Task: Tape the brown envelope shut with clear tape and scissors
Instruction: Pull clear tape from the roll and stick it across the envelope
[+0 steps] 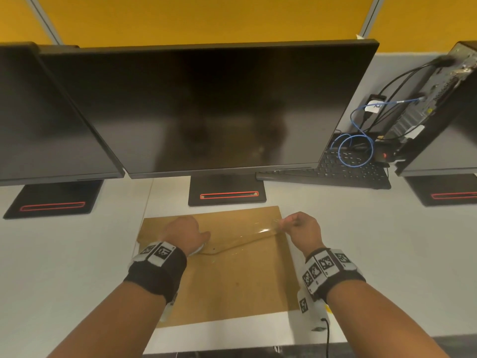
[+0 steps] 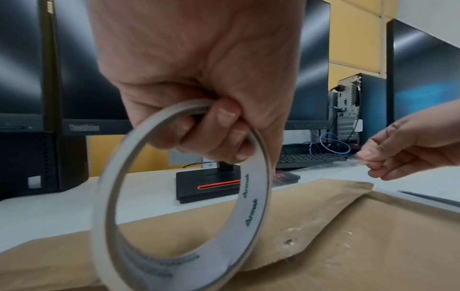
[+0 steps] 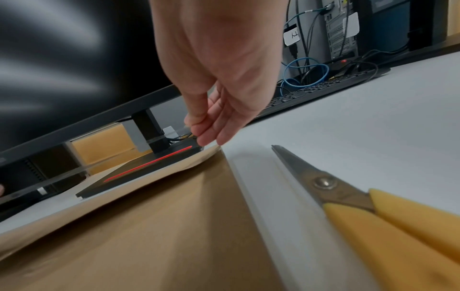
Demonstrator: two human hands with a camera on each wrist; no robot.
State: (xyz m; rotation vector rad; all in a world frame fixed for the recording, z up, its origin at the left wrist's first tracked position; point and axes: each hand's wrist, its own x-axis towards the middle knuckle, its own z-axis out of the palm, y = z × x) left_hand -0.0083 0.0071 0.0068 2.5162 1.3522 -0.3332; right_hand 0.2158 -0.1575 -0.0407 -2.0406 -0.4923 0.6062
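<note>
In front of the middle monitor's stand (image 1: 227, 192) the brown envelope (image 1: 232, 280) lies flat on the pale desk (image 1: 374, 241), its far edge just short of the stand and its near edge close to the desk's front edge; bare desk lies open to either side of the envelope, wider on your right, where only the scissors (image 3: 373, 206) lie just beside the envelope's right edge, blades together and pointing away from you; beyond the envelope stand three dark monitors before a yellow wall, and a black keyboard (image 1: 335, 174) with a blue cable (image 1: 356, 151) looped over it lies to the right of the stand, well apart from the envelope; your left hand (image 1: 185, 233) hovers over the envelope's left half, fingers curled through the tape roll (image 2: 179, 196) and gripping its rim, the roll upright and low over the paper; your right hand (image 1: 302, 229) is raised over the envelope's far right corner, thumb and fingertips pinching the free end of the clear tape (image 1: 260, 229), which stretches over the flap between your two hands.
</note>
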